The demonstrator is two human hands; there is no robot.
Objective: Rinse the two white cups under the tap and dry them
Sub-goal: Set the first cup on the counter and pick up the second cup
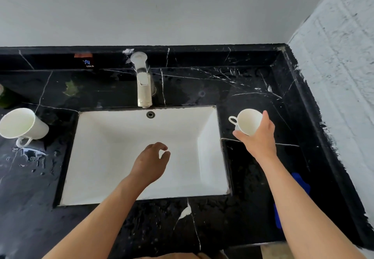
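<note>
At the right of the frame, the right hand (258, 137) holds a small white cup (249, 121) over the black marble counter (253, 177), just beside the right edge of the sink (206, 141). The fingers wrap around the cup's body from the near side, thumb on the left and a fingertip up on the far rim; the cup's handle points left, clear of the grip. The left hand (150, 162) hovers above the middle of the sink, holding nothing, with thumb and forefinger curled loosely toward each other. The second white cup (22, 124) sits tilted on the counter at the left edge of the frame, its handle toward the bottom, well apart from both hands. Water drops lie just below it. The tap (142, 80) stands at upper centre.
</note>
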